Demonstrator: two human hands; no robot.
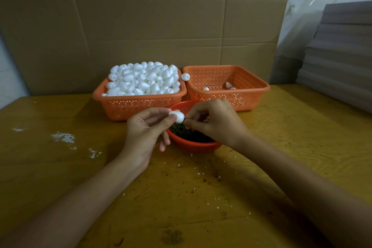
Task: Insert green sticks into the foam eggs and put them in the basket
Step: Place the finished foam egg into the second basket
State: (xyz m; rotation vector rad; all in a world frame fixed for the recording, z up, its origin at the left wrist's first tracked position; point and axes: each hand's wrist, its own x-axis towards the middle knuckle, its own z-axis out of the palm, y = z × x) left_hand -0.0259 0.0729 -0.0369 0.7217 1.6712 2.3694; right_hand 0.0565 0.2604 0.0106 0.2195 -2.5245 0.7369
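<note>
Holding a foam egg (176, 116) over the near edge of a small red basket (194, 146), the left hand (145, 131) grips it between thumb and fingertips around its fat middle. The right hand (217, 123) has its fingertips pinched together against the egg's right end; whether a stick sits between them is too small to tell. The green sticks (187, 133) lie as a dark tangle in the red basket just below. Behind it stand the left basket (138, 104), heaped with bare eggs, and the right basket (247, 90), nearly empty, with a few eggs at the bottom. Judging by the white crumbs (64, 138) on the table (302, 137), the foam is light, soft and flaky, so it likely dents under a hard squeeze. Best held at the widest part, with the stick pushed in straight along the long axis.
</note>
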